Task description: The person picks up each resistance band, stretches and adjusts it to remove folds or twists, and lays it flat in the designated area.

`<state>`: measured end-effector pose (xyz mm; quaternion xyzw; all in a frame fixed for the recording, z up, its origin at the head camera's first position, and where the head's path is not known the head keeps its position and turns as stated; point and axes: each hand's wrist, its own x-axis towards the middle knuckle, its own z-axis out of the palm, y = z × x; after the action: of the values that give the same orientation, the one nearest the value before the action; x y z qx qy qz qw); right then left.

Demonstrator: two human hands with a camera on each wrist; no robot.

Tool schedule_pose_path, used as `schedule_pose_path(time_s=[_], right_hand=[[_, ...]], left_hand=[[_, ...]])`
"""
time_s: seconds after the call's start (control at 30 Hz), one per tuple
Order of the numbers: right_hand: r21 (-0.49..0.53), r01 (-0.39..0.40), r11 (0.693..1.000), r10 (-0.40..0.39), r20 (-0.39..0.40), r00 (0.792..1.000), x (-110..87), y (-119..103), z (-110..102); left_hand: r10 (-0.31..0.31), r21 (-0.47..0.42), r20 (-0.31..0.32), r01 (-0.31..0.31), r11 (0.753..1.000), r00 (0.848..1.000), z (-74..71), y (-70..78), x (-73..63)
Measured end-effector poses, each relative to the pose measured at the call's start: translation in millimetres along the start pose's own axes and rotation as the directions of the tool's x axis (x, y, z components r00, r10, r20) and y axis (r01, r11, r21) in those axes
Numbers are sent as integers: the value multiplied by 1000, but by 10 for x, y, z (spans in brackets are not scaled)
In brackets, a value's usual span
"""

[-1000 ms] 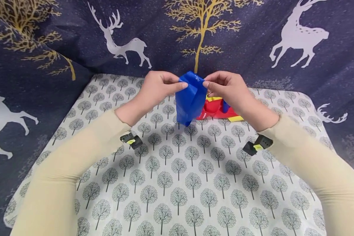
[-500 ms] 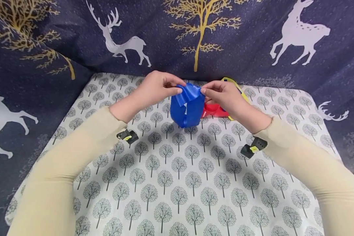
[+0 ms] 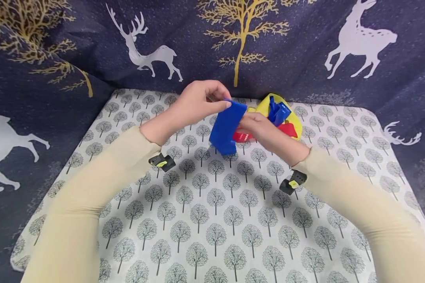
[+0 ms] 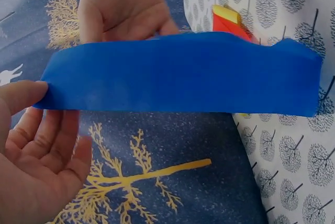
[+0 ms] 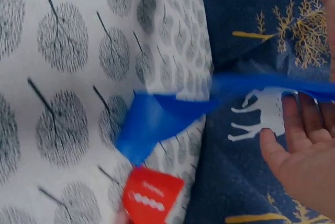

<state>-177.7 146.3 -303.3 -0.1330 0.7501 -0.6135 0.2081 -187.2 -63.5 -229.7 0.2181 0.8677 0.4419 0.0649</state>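
Pinch of left hand (image 3: 203, 99) on blue band (image 3: 226, 126); right hand's (image 3: 263, 127) unclear; red label (image 5: 152, 195) illegible

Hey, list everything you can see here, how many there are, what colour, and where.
Backdrop cloth: one, dark blue with white and gold prints, behind the table area
Tablecloth: one, white with dark tree prints, below everything
Blue strip: one, blue, held up near the middle
Yellow band: at least one, yellow, on the tablecloth, right of the strip
Red band: at least one, red, among the yellow
Second blue piece: one, blue, on the yellow band
Wrist devices: two, black with yellow marks, one per cuff
Sleeves: two, cream, both sides
Left hand: one, bare, pinching the strip
Right hand: one, bare, partly behind the strip
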Motion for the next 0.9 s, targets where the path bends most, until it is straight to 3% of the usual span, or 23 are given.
schedule_pose_path(time_s=[0.17, 0.23, 0.43, 0.57, 0.8, 0.9], right_hand=[[173, 50, 984, -69, 104, 992, 39, 149, 102], [184, 56, 981, -76, 104, 992, 43, 187, 141], [3, -19, 1000, 19, 28, 999, 84, 222, 308], [-73, -99, 992, 101, 15, 995, 123, 299, 404], [-92, -184, 979, 185, 1, 983, 64, 452, 425], [-117, -196, 974, 200, 19, 980, 35, 520, 403]], left_hand=[[-13, -98, -85, 4, 995, 996, -29, -47, 40], [-31, -177, -117, 10, 984, 993, -59, -80, 60], [-80, -434, -161, 2, 901, 984, -189, -121, 103], [-100, -506, -201, -16, 862, 975, -280, -118, 113], [-160, -613, -257, -33, 789, 953, -376, -177, 144], [-184, -629, -267, -26, 777, 946, -391, -229, 152]])
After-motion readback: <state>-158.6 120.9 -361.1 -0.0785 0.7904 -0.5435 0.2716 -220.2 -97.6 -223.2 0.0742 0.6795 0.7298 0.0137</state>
